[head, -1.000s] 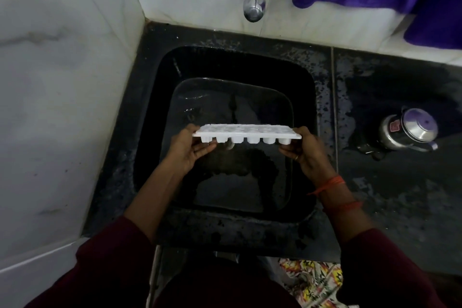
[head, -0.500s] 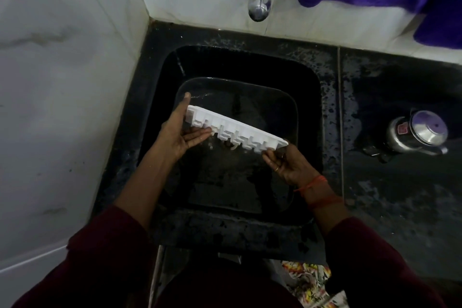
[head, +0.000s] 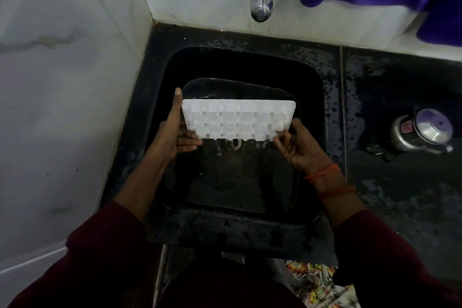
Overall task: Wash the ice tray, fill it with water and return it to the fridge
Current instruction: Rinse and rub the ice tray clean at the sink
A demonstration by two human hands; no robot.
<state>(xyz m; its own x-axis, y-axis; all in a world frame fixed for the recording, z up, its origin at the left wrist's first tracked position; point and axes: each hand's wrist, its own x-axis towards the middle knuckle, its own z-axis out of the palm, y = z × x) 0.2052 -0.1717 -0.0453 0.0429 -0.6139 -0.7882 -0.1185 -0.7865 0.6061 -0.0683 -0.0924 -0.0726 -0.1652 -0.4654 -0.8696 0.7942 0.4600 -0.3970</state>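
Black stone sink (head: 315, 87), under the tap (head: 261, 5): a person holds the white ice tray (head: 237, 119) tilted above the basin, apparently to drain it. The left hand (head: 170, 137) clasps one end and the right hand (head: 297, 147) pinches the lower corner.

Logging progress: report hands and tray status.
Gripping ice tray ends: left hand, right hand. Tipped over sink, underside showing. No flow from tap. Nothing blocking.
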